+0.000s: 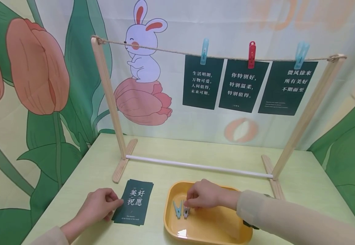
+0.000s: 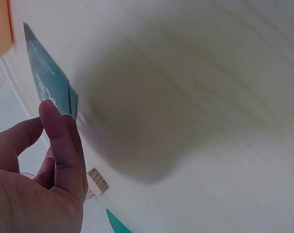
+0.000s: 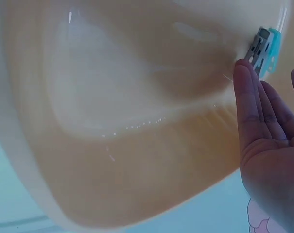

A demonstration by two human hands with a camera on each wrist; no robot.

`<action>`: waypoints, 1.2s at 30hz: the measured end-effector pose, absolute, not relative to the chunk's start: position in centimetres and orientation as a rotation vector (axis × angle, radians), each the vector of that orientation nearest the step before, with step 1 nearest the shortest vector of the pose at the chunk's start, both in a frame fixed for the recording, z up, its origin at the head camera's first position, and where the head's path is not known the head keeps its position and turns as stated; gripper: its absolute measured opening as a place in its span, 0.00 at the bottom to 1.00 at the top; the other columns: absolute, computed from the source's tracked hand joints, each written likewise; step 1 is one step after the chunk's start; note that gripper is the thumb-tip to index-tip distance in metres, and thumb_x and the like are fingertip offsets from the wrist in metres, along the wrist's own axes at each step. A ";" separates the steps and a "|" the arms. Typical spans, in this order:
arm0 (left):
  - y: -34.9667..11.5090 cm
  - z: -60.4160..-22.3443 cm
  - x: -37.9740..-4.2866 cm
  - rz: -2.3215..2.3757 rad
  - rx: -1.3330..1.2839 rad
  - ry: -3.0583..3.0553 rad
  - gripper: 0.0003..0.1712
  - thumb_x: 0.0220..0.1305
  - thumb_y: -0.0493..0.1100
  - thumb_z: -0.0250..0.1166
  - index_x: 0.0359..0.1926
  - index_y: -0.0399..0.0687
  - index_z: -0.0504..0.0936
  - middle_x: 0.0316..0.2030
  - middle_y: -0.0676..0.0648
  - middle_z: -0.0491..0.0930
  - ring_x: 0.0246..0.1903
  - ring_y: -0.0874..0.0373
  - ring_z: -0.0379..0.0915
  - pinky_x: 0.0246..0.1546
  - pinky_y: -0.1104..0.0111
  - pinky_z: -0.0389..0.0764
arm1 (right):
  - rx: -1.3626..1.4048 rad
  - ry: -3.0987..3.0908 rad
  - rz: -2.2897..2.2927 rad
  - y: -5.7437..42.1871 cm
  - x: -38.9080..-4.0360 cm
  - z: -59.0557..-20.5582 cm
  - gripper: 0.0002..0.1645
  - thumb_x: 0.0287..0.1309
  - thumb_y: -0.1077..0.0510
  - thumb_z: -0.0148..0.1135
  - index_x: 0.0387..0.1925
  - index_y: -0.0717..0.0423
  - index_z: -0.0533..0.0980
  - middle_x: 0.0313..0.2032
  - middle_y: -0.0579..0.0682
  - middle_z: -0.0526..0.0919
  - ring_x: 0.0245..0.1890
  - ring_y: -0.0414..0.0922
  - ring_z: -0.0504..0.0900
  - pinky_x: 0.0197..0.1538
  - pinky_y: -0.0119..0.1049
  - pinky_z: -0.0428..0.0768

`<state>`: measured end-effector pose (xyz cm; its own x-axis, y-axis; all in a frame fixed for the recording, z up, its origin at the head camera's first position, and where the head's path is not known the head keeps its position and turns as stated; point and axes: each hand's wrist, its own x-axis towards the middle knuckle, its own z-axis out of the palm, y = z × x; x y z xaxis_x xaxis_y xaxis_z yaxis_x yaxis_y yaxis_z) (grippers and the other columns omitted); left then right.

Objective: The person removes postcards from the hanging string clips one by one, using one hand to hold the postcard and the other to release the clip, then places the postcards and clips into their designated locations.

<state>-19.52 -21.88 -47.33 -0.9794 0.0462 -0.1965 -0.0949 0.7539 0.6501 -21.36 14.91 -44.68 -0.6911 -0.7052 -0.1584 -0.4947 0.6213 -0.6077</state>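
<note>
My left hand (image 1: 99, 206) is at the left edge of a small stack of dark green cards (image 1: 135, 200) with white Chinese characters, its thumb tip at the edge. In the left wrist view its fingertips overlap the card's edge; a firm pinch is not visible. My right hand (image 1: 206, 194) reaches into a yellow tray (image 1: 172, 231), fingertips at a grey clothespin (image 1: 186, 213). A light blue clothespin (image 1: 177, 210) lies beside it. In the right wrist view the fingers are fairly straight and the thumb stands apart from them.
A wooden stand with posts (image 1: 110, 98) carries a twine line (image 1: 165, 50). Three green cards (image 1: 200, 92) hang toward its right, held by two blue clothespins and one red clothespin (image 1: 252, 56). A white rod (image 1: 195, 165) joins the feet. A printed cloth (image 1: 189, 132) hangs behind.
</note>
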 end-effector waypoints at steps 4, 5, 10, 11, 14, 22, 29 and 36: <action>-21.5 -46.6 -19.9 1.045 -0.037 2.747 0.11 0.56 0.46 0.69 0.30 0.47 0.75 0.21 0.48 0.72 0.16 0.54 0.72 0.19 0.65 0.76 | -0.968 2.472 -0.746 15.1 -21.6 -44.0 0.10 0.62 0.48 0.60 0.27 0.45 0.78 0.19 0.37 0.78 0.19 0.35 0.77 0.25 0.28 0.74; -21.4 -46.4 -20.0 1.053 -0.036 2.744 0.12 0.55 0.46 0.70 0.31 0.48 0.75 0.21 0.48 0.72 0.17 0.54 0.72 0.20 0.65 0.77 | -0.966 2.472 -0.746 15.2 -21.6 -43.8 0.10 0.62 0.48 0.59 0.28 0.46 0.78 0.20 0.38 0.78 0.19 0.34 0.76 0.25 0.28 0.74; -20.7 -45.5 -20.7 1.130 -0.013 2.714 0.12 0.55 0.46 0.70 0.32 0.47 0.75 0.25 0.48 0.74 0.21 0.54 0.73 0.21 0.65 0.79 | -0.950 2.464 -0.786 15.6 -21.5 -42.5 0.10 0.63 0.49 0.59 0.27 0.46 0.78 0.21 0.40 0.78 0.21 0.37 0.78 0.26 0.29 0.75; -20.6 -45.3 -20.9 1.152 -0.010 2.705 0.12 0.55 0.46 0.70 0.33 0.47 0.75 0.25 0.47 0.74 0.22 0.53 0.73 0.21 0.64 0.79 | -0.945 2.464 -0.799 15.7 -21.5 -42.3 0.10 0.62 0.49 0.60 0.27 0.46 0.78 0.21 0.40 0.78 0.21 0.38 0.78 0.26 0.29 0.75; -20.1 -44.8 -21.3 1.208 0.023 2.690 0.13 0.55 0.46 0.70 0.35 0.47 0.76 0.27 0.46 0.75 0.24 0.53 0.73 0.22 0.64 0.79 | -0.920 2.451 -0.835 16.0 -21.5 -41.6 0.09 0.62 0.49 0.60 0.28 0.46 0.78 0.22 0.39 0.79 0.23 0.40 0.79 0.27 0.29 0.76; -18.4 -42.6 -22.4 1.282 0.121 2.688 0.14 0.54 0.48 0.71 0.37 0.49 0.77 0.28 0.47 0.76 0.25 0.51 0.75 0.22 0.64 0.80 | -0.900 2.469 -0.862 16.8 -21.6 -39.8 0.08 0.62 0.47 0.60 0.31 0.44 0.78 0.23 0.38 0.79 0.24 0.38 0.79 0.29 0.31 0.77; -16.9 -40.5 -23.1 1.318 0.214 2.688 0.14 0.55 0.48 0.71 0.37 0.49 0.77 0.28 0.49 0.76 0.25 0.55 0.76 0.22 0.63 0.80 | -0.875 2.501 -0.859 17.6 -21.8 -37.7 0.09 0.62 0.45 0.60 0.32 0.44 0.79 0.24 0.39 0.79 0.25 0.37 0.79 0.32 0.32 0.78; -15.4 -38.8 -23.3 1.370 0.250 2.653 0.13 0.55 0.46 0.71 0.38 0.48 0.78 0.28 0.49 0.77 0.26 0.55 0.77 0.24 0.62 0.80 | -0.860 2.544 -0.814 18.3 -22.0 -35.6 0.08 0.61 0.44 0.60 0.35 0.41 0.79 0.26 0.39 0.80 0.27 0.39 0.79 0.33 0.33 0.78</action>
